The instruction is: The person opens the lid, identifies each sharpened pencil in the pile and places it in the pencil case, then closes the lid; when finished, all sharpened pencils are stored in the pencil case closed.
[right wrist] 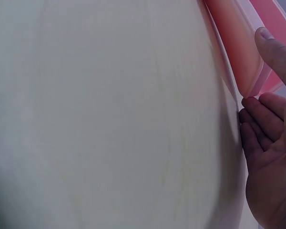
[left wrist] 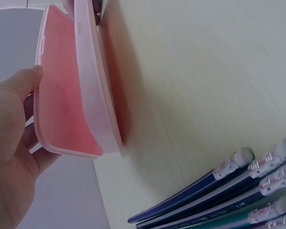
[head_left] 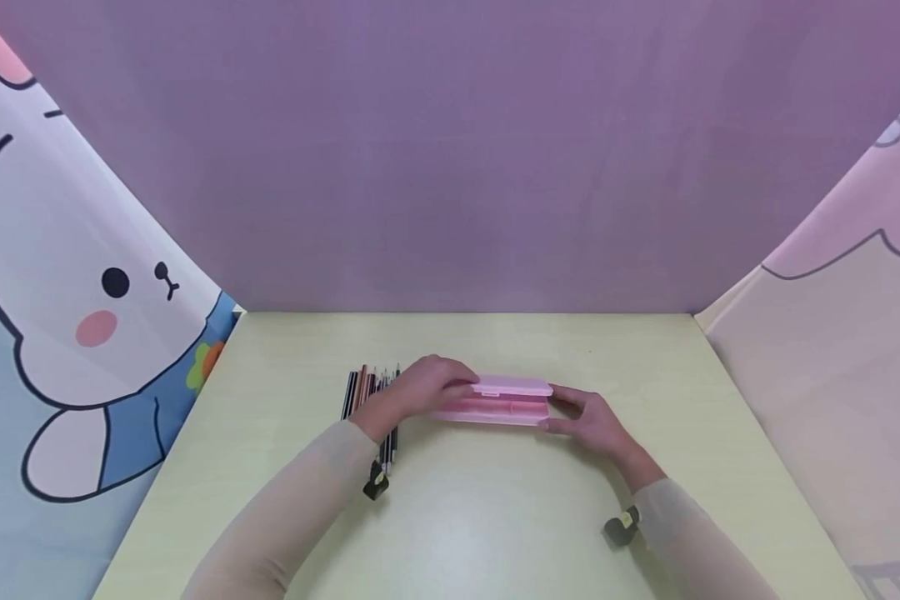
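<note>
A long pink plastic pencil case lies across the table, its hinged lid raised partway at the back. My left hand pinches the lid near its left end, thumb on the front edge and fingers behind, as the left wrist view shows. At the other end, my right hand grips the case, with the thumb on its front rim and the fingers bent around the corner. Bare pink plastic shows inside. Beside the case lie several pencils, partly hidden under my left forearm; their eraser ends appear in the left wrist view.
The pale wooden table meets a purple backdrop behind the case. Printed cloth panels rise at both sides, the left one with a cartoon rabbit. Small black devices are worn at the wrists.
</note>
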The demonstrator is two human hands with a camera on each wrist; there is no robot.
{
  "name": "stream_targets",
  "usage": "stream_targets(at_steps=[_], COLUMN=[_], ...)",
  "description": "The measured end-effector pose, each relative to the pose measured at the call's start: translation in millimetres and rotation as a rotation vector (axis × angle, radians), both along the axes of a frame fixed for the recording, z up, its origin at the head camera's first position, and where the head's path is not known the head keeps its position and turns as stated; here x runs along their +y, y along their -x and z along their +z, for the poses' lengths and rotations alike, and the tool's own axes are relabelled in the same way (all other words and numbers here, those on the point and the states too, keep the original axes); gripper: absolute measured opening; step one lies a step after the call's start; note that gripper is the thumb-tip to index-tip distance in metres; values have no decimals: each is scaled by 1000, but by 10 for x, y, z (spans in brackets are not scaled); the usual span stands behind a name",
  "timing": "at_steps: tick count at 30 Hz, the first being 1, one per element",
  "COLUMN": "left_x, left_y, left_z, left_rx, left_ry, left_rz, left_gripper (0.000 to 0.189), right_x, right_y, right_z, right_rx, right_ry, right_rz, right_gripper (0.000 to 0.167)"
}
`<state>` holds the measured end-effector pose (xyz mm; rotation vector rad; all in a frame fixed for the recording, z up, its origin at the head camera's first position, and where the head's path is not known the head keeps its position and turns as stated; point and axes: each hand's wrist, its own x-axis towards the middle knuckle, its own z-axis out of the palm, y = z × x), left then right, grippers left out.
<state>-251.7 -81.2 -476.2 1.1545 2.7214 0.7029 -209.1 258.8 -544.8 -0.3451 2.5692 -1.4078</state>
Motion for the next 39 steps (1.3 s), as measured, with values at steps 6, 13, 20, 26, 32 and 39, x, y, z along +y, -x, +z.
stream_targets(at_steps=[6, 13, 20, 26, 32, 39], left_x=[-9, -30, -54, -53, -54, -96], left_y=[30, 86, 116, 138, 172, 216], left_z=[29, 17, 45, 60, 55, 69], left_rx=[-63, -117, -126, -135, -181, -248], left_ry=[-45, -115, -177, -194, -231, -274], left_rz=[89, 169, 174, 177, 206, 214], left_gripper=[30, 28, 24, 25, 25, 19], right_x=[-10, -56, -57, -26, -14, -21], right_y=[-21, -75, -102, -90, -67, -63], right_z=[-19, -44, -76, -78, -57, -32], right_rx=[16, 96, 138, 145, 160, 141], right_ry=[-66, -130, -179, -182, -209, -209], right_rz=[0, 33, 7, 22, 25, 25], right_gripper=[85, 80, 73, 76, 77, 71])
